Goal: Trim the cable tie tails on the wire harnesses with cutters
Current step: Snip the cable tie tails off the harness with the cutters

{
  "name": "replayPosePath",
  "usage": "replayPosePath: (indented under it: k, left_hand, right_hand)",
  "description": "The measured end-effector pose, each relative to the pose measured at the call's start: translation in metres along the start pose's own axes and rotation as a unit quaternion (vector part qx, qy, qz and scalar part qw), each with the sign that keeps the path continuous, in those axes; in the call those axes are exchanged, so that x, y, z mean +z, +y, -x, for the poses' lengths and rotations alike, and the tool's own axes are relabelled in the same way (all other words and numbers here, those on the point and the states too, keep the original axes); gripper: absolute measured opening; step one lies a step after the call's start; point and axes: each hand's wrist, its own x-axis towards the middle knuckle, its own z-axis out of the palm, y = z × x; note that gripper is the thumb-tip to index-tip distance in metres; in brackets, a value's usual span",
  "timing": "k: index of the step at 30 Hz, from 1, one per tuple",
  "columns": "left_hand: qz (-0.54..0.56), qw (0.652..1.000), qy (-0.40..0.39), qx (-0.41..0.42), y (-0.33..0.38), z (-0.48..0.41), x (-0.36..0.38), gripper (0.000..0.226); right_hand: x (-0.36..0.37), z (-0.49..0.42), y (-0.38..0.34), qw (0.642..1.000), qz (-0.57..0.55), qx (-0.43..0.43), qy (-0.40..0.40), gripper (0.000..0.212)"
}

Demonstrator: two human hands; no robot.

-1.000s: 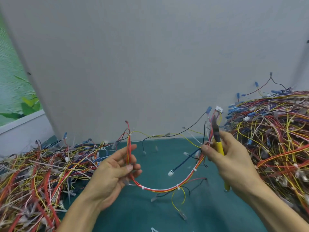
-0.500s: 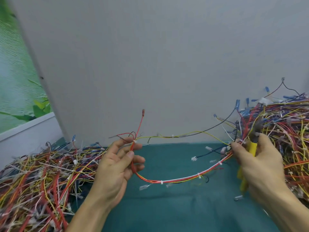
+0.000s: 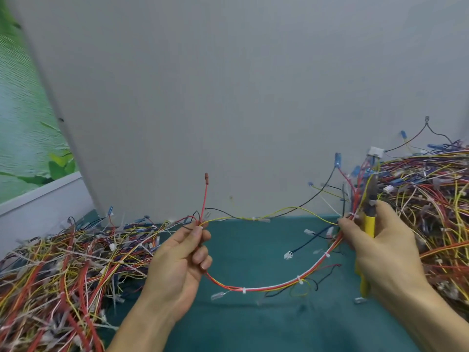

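Note:
A wire harness (image 3: 272,287) of red, white and yellow wires hangs in a curve between my hands, bound by white cable ties (image 3: 244,290). My left hand (image 3: 179,262) pinches its left end, where a red lead (image 3: 204,196) stands upright. My right hand (image 3: 380,246) grips the harness's right end together with yellow-handled cutters (image 3: 368,224), their dark jaws pointing up. A thin yellow-and-black branch (image 3: 264,219) arcs between both hands.
A heap of tied harnesses (image 3: 63,270) lies on the left of the teal mat (image 3: 253,323). Another heap (image 3: 429,199) fills the right side behind my right hand. A grey wall panel (image 3: 228,97) stands close behind. Loose trimmed tails lie on the mat.
The harness is held higher and stretched a little wider than before. My left thumb and fingers have closed onto the harness's end. My right hand still holds cutters and harness.

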Motion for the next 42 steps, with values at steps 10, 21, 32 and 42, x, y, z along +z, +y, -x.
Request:
replayPosePath:
  k: [10, 21, 32, 42]
  left_hand:
    - [-0.008, 0.978, -0.206, 0.047, 0.014, 0.015, 0.009, 0.029]
    - [-0.331, 0.930, -0.001, -0.162, -0.031, 0.003, -0.012, 0.012]
    - [-0.063, 0.993, -0.074, -0.070, -0.021, 0.004, 0.004, 0.035]
    - [-0.088, 0.995, -0.038, -0.008, -0.017, 0.006, 0.014, 0.012]
  right_hand:
    - [0.001, 0.005, -0.010, 0.999, -0.018, -0.006, -0.051, 0.013]
    - [0.004, 0.008, -0.005, 0.996, 0.018, 0.012, -0.091, 0.015]
    - [0.005, 0.009, -0.016, 0.996, -0.053, 0.050, -0.056, 0.013]
    - [0.009, 0.008, -0.016, 0.975, -0.159, 0.146, -0.056, 0.017]
